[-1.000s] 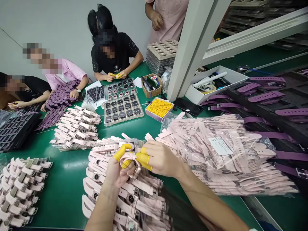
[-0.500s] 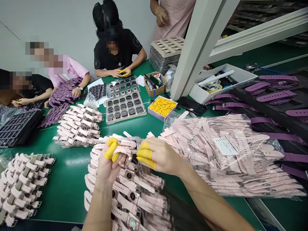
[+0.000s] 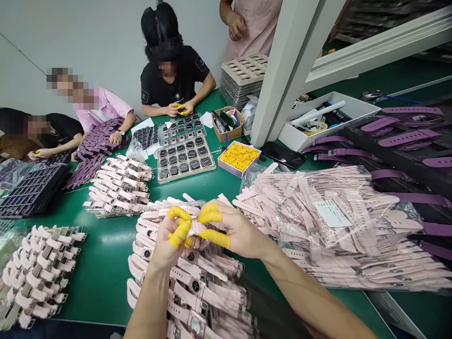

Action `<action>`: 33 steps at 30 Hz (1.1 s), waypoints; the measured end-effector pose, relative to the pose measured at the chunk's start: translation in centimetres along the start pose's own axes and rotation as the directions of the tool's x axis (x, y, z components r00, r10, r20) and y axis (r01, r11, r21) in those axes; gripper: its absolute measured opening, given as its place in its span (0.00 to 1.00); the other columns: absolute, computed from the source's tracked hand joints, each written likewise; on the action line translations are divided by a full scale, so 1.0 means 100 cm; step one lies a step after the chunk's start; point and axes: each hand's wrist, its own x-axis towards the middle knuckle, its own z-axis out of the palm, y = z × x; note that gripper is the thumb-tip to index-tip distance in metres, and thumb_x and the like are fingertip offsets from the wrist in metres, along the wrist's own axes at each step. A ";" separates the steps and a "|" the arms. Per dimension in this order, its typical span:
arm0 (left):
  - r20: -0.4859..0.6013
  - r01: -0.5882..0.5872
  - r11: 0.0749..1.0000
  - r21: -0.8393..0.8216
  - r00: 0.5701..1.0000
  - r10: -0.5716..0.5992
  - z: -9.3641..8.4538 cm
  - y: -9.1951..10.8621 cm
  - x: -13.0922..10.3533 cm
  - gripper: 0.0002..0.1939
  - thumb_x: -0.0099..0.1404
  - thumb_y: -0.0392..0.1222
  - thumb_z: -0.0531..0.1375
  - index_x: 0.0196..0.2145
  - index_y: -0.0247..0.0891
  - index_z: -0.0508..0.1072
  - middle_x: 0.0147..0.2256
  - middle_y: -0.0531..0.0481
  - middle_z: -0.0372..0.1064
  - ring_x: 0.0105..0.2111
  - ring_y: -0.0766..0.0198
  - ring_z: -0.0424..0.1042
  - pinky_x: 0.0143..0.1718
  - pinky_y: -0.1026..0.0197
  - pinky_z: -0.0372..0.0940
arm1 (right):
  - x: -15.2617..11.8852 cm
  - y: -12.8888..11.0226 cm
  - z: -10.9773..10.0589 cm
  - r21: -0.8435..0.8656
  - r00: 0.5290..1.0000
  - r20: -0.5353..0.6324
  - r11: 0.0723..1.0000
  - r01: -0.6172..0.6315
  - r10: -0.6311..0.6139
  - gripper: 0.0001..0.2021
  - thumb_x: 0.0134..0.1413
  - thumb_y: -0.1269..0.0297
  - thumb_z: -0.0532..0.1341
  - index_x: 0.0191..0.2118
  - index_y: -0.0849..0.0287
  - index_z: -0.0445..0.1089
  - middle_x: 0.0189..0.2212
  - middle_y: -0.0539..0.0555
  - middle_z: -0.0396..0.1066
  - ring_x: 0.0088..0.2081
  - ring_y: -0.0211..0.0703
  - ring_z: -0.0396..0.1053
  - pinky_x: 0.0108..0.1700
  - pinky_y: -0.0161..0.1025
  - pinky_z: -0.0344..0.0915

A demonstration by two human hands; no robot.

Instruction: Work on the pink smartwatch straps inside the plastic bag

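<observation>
Yellow finger cots cover several fingertips of both hands. My left hand [image 3: 172,240] is closed on a pale pink watch [image 3: 195,229], mostly hidden behind the fingers. From the right, my right hand [image 3: 235,228] pinches the same watch between yellow-tipped thumb and finger. Which part of the strap or case each fingertip presses I cannot make out. Right below the hands lies a tray of pink-strapped watches [image 3: 189,308] in overlapping rows, some with their dark round sensor backs up.
Bagged pink straps [image 3: 367,235] lie to the right, purple-strapped watches [image 3: 406,139] beyond. A box of yellow finger cots [image 3: 238,157], a phone [image 3: 284,155] and a tray of dark watch faces [image 3: 185,160] stand ahead. More pink watches [image 3: 38,273] lie left. Co-workers [image 3: 174,80] sit across.
My right hand has come closer to my left, its fingers now pinching the watch. The watch has turned, and its strap loop shows less between my fingers.
</observation>
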 end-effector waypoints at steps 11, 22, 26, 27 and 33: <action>0.113 0.148 0.940 0.306 0.975 -0.191 0.009 0.033 -0.026 0.17 0.72 0.51 0.64 0.53 0.41 0.70 0.27 0.55 0.68 0.22 0.68 0.68 0.24 0.66 0.68 | -0.004 -0.002 0.003 -0.069 0.987 0.149 0.995 0.065 -0.055 0.08 0.66 0.61 0.66 0.47 0.55 0.74 0.36 0.53 0.71 0.38 0.44 0.69 0.40 0.41 0.69; 0.024 -0.024 0.013 1.000 0.999 0.029 -0.068 0.049 -0.046 0.18 0.75 0.34 0.51 0.57 0.40 0.71 0.61 0.40 0.68 0.63 0.49 0.64 0.63 0.44 0.61 | -0.004 0.011 0.012 -0.442 0.902 0.133 0.839 -0.318 0.412 0.10 0.63 0.56 0.68 0.39 0.56 0.72 0.27 0.48 0.71 0.29 0.42 0.67 0.31 0.38 0.56; -0.037 -0.027 -0.344 0.938 0.983 -0.178 -0.090 0.032 -0.039 0.31 0.67 0.20 0.47 0.61 0.39 0.70 0.64 0.40 0.67 0.63 0.47 0.64 0.56 0.44 0.64 | 0.000 0.015 0.023 -0.596 0.877 0.158 0.752 -0.281 0.453 0.12 0.66 0.54 0.66 0.37 0.56 0.71 0.30 0.50 0.74 0.33 0.46 0.70 0.32 0.39 0.56; -0.036 -0.044 -0.400 0.915 0.981 -0.191 -0.090 0.030 -0.038 0.32 0.66 0.19 0.47 0.62 0.38 0.70 0.63 0.39 0.68 0.62 0.47 0.64 0.55 0.44 0.64 | 0.000 0.016 0.026 -0.616 0.878 0.157 0.740 -0.271 0.452 0.13 0.66 0.53 0.66 0.37 0.57 0.71 0.32 0.51 0.74 0.34 0.47 0.71 0.33 0.40 0.56; -0.021 -0.102 -0.538 0.837 0.976 -0.218 -0.083 0.039 -0.029 0.18 0.70 0.25 0.51 0.49 0.33 0.77 0.47 0.36 0.74 0.51 0.43 0.68 0.49 0.45 0.64 | -0.003 0.016 0.035 -0.629 0.860 0.247 0.749 -0.208 0.446 0.09 0.67 0.56 0.66 0.41 0.56 0.71 0.37 0.53 0.77 0.39 0.50 0.75 0.37 0.41 0.63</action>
